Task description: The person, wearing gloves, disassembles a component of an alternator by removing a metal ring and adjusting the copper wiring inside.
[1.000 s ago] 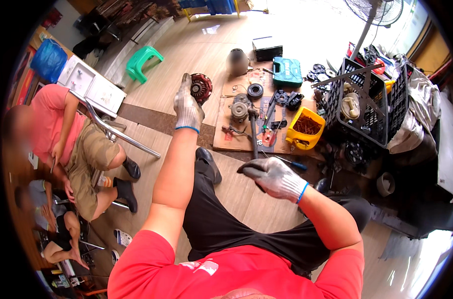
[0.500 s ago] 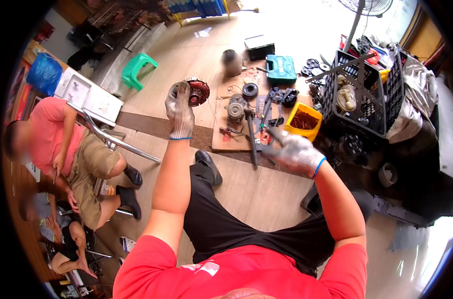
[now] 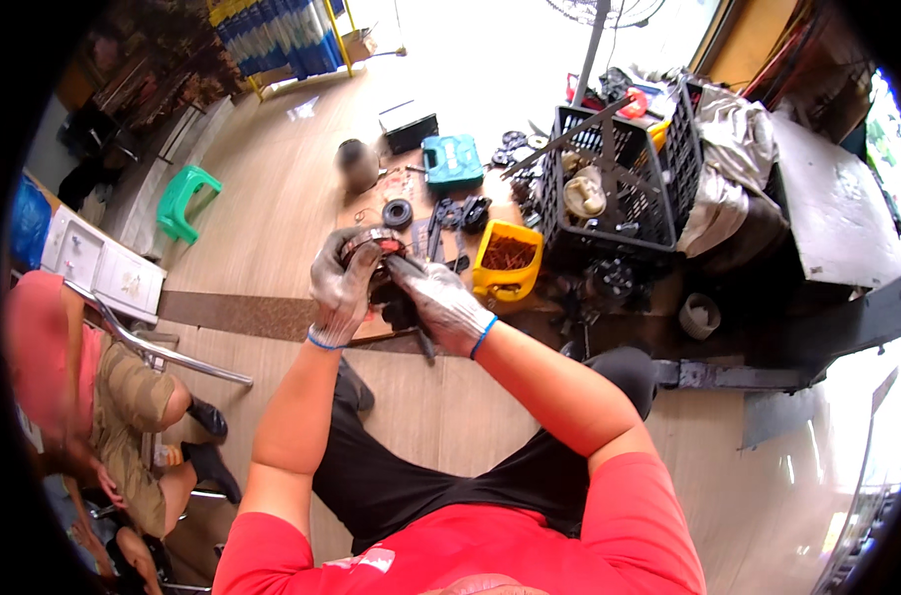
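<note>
Both of my hands, in grey work gloves with blue cuffs, are together at the round red-brown and dark metal part [image 3: 378,241]. My left hand [image 3: 339,283] is closed on its left side. My right hand [image 3: 436,302] is on its right side, fingers pressed to it, partly hidden. Dark parts beneath are hard to tell apart. Just beyond lies a cardboard sheet [image 3: 361,206] with a black ring [image 3: 396,213] and black parts [image 3: 448,215], beside a yellow cut container [image 3: 508,261] of rusty bits and a teal case [image 3: 452,162].
Black crates [image 3: 609,243] with scrap and cloth stand right, near a fan pole [image 3: 591,59]. A green stool [image 3: 182,201] and dark cylinder [image 3: 357,165] stand ahead. A person in pink [image 3: 73,367] sits left beside a bent steel tube [image 3: 202,364], another person [image 3: 93,526] behind.
My right hand has moved left and up onto the round part, joining my left hand, which has lowered slightly. The view has shifted, so the surroundings sit further left in the picture.
</note>
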